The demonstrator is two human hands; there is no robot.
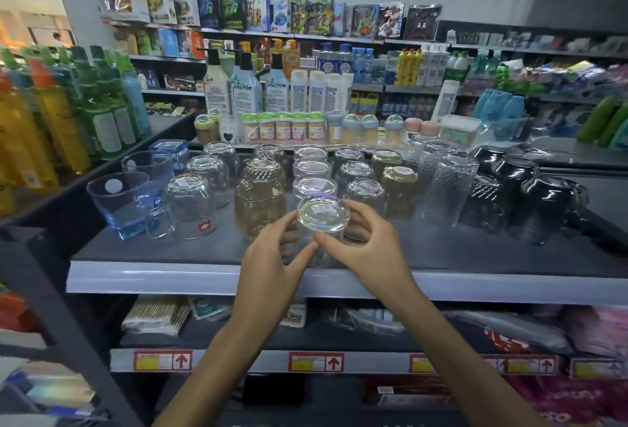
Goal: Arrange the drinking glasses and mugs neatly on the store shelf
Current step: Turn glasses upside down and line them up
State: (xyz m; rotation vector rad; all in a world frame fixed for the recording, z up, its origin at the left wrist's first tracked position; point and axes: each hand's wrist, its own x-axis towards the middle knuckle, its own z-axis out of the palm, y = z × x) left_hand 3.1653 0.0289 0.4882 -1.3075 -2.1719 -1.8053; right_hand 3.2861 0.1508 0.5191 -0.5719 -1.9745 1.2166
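A clear drinking glass (323,216) stands upside down near the front edge of the dark shelf (170,250). My left hand (272,263) and my right hand (370,246) curl round its sides from left and right. Behind it, rows of inverted clear glasses (314,187) run toward the back. A gold-tinted glass (260,205) stands just to its left, a handled glass mug (190,205) and blue tumblers (120,202) farther left. Textured clear glasses (448,188) and black mugs (540,205) stand to the right.
Small jars and bottles (289,127) line the back of the shelf. Green and orange bottles (68,110) fill the adjoining shelf on the left. A lower shelf (217,360) with price tags holds packaged goods. Bare shelf surface lies at the front right (475,256).
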